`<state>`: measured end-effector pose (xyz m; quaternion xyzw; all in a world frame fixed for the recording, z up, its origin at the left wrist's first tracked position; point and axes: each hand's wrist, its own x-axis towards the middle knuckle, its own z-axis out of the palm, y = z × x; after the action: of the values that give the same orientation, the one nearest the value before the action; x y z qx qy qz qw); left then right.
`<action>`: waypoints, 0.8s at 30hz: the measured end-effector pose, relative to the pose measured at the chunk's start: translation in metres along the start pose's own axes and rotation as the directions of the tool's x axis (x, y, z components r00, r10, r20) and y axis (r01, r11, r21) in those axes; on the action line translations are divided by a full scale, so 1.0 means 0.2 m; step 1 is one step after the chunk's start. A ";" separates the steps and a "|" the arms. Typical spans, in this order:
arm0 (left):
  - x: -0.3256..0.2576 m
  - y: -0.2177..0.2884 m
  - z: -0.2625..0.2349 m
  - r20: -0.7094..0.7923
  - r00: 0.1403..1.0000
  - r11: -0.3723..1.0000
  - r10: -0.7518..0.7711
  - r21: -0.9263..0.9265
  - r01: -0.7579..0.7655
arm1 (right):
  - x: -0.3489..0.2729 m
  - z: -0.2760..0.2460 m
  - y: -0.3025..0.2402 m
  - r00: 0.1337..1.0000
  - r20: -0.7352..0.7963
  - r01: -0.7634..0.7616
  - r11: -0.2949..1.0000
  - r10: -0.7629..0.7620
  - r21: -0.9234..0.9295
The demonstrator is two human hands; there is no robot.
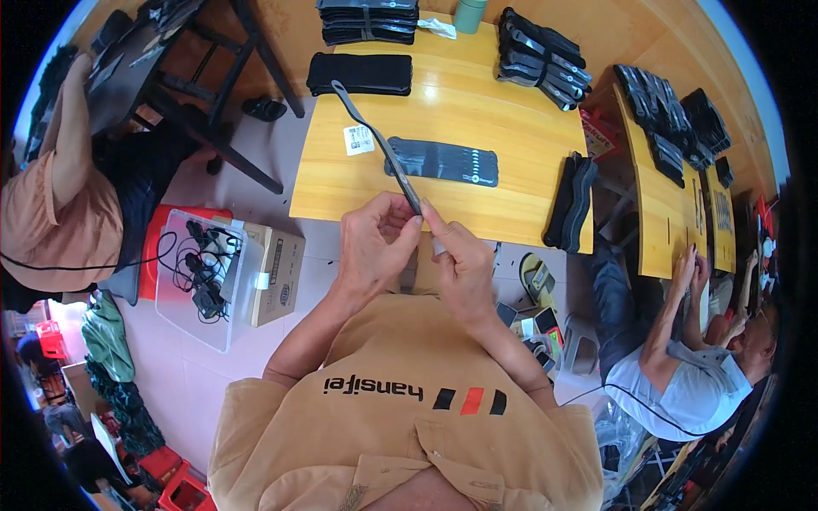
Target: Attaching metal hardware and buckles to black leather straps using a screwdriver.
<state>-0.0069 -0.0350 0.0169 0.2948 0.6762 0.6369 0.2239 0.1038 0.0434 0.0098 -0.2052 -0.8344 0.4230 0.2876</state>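
Black and slightly glossy, a long narrow strip (390, 162) has its lower end pinched between thumb and forefinger of the right hand (460, 260). The left hand (373, 247) closes on that same end, thumb against forefinger, its other fingers curled. Both hands sit at the near edge of the yellow wooden table (520, 204). The strip is thin, gently bent, and slants up and leftward to a rounded tip, which overlaps the folded black stack (375, 75) in this view; whether they touch cannot be told. Just right of it lies a flat dark packet (452, 162), with a white label (360, 140) on the left. Bare wood gives room between packet and near edge, and rightward as far as the black bundle (571, 202) by the right edge. Strapped bundles (542, 61) crowd the far side near a green bottle (470, 15).
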 end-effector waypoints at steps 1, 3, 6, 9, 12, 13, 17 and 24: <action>0.00 0.00 0.00 -0.001 1.000 1.000 -0.003 -0.026 0.003 | 0.00 0.00 0.00 1.000 -0.013 0.011 0.999 -0.012 -0.042; 0.00 -0.01 0.01 -0.001 1.000 0.999 0.001 -0.032 -0.001 | 0.00 0.00 0.00 1.000 -0.008 0.010 0.998 -0.011 -0.066; 0.00 -0.02 0.01 0.000 1.000 0.998 -0.014 -0.056 0.014 | 0.00 0.00 -0.01 0.999 -0.009 0.032 0.991 -0.034 -0.126; 0.01 -0.02 0.00 0.007 0.998 0.996 -0.055 -0.067 0.055 | 0.00 0.01 -0.03 0.998 -0.010 0.052 0.978 -0.055 -0.201; 0.01 -0.03 0.00 -0.002 0.997 0.996 -0.081 -0.022 0.081 | 0.00 0.02 -0.03 0.998 -0.007 0.062 0.969 -0.066 -0.240; 0.02 -0.04 0.00 -0.012 0.996 0.996 -0.086 0.016 0.086 | 0.00 0.03 -0.03 0.997 -0.012 0.073 0.968 -0.078 -0.241; 0.02 -0.06 -0.02 -0.020 0.999 0.998 -0.046 0.033 0.046 | 0.01 0.04 0.00 0.998 0.009 0.055 0.978 -0.055 -0.201; 0.04 -0.04 -0.06 0.025 0.999 0.970 0.037 0.241 -0.042 | 0.09 -0.05 0.01 0.771 0.500 -0.637 0.507 0.396 0.581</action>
<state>-0.0215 -0.0395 0.0100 0.3397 0.7405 0.5511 0.1804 0.0976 0.0608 0.0173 -0.2494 -0.5281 0.8086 0.0711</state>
